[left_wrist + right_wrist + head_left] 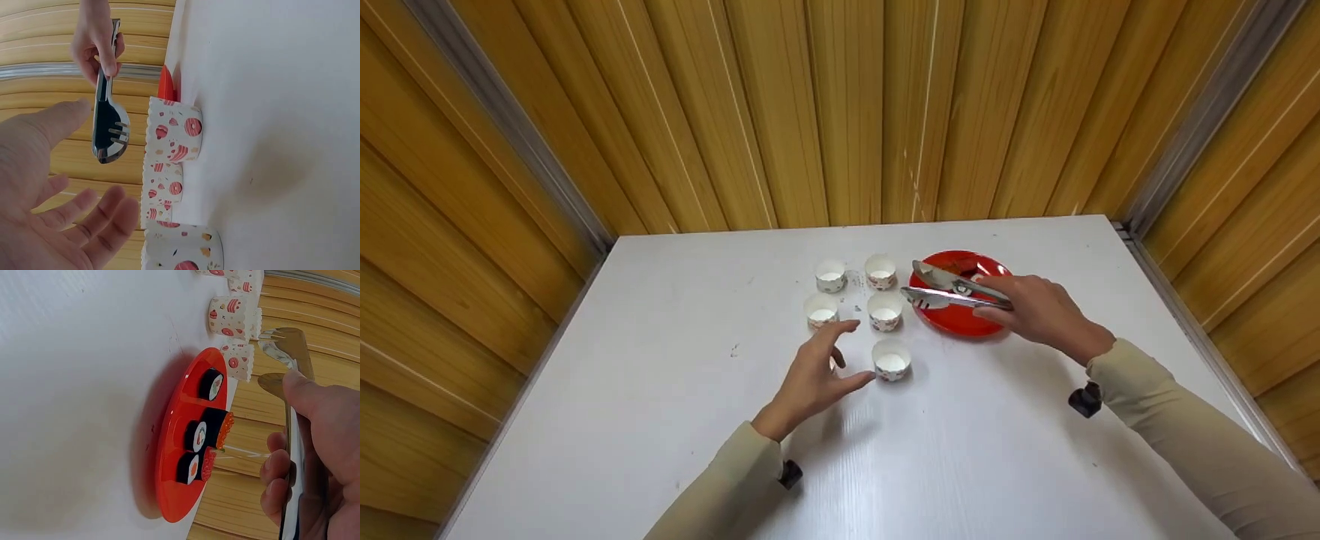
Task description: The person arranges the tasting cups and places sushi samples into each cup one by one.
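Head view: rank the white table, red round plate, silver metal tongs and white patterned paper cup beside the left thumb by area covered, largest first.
1. White table
2. Red plate
3. Metal tongs, partly hidden by the right hand
4. Paper cup

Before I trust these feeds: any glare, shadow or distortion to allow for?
Head view: pale sheen on the table, shadow by the left hand; left wrist view: bowed wall panels, soft shadow; right wrist view: shadow along the red plate.

Grooved walls (847,112) (yellow, wood-grained) border a white table (607,420).
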The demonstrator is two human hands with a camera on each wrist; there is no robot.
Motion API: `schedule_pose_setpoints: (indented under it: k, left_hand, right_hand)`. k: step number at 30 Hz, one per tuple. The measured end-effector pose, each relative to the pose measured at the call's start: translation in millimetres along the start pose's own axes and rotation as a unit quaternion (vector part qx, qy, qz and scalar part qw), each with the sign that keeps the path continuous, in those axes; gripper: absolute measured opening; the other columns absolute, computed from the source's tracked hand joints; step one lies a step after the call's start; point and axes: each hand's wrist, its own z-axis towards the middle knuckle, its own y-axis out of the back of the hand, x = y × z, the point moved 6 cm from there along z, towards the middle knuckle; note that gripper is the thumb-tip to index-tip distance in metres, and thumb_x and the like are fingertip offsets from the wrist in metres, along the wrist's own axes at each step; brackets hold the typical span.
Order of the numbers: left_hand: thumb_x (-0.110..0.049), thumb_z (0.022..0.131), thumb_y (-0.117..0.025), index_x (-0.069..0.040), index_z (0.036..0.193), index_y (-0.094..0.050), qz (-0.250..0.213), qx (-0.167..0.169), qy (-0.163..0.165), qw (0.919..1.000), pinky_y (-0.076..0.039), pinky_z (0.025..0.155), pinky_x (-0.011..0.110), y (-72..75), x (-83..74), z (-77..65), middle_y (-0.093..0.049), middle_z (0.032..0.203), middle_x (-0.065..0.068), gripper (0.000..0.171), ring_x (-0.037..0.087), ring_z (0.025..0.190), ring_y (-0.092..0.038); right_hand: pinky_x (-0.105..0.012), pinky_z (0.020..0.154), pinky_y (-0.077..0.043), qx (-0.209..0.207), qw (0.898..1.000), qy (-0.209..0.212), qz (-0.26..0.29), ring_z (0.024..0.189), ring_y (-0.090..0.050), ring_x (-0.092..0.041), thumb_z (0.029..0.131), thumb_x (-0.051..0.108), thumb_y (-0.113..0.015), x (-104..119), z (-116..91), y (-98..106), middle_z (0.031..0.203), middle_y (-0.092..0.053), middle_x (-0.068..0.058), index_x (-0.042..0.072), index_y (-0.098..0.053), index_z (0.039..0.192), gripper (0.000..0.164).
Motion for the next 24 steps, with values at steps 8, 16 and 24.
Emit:
schedule_pose_setpoints:
  k: [8,16,24]
  left_hand:
    - [-0.021,0.082,-0.089,-0.007,0.144,-0.051,-0.012,-0.021,0.007,0.9997,-0.053,0.082,0.039,-16.5,-5.3,4.6,-0.057,0.140,0.009,0.075,0.031,0.107,-0.061]
    - [-0.027,0.084,-0.088,-0.003,0.148,-0.046,-0.024,-0.021,0.022,0.9993,-0.044,0.110,0.045,-29.4,-7.4,7.8,-0.053,0.147,0.012,0.080,0.029,0.135,-0.050]
    - [-0.024,0.083,-0.088,-0.001,0.150,-0.043,-0.049,-0.006,0.067,0.9965,-0.036,0.116,0.046,-41.6,0.1,10.3,-0.050,0.152,0.013,0.084,0.028,0.141,-0.046]
  right_hand:
    - [-0.051,0.080,-0.058,0.016,1.000,-0.023,-0.006,0.104,-0.062,-0.036,0.094,0.036,-0.076,-10,9,-3,0.123,-0.068,-0.018,0.007,-0.058,0.145,0.061]
    - [-0.051,0.082,-0.057,0.025,0.999,-0.024,-0.009,0.106,-0.062,-0.036,0.094,0.037,-0.075,-16,16,-6,0.124,-0.069,-0.017,0.008,-0.059,0.144,0.059]
    - [-0.053,0.082,-0.056,0.035,0.998,-0.038,-0.018,0.106,-0.062,-0.037,0.094,0.038,-0.076,-22,21,-8,0.124,-0.069,-0.017,0.009,-0.059,0.144,0.060]
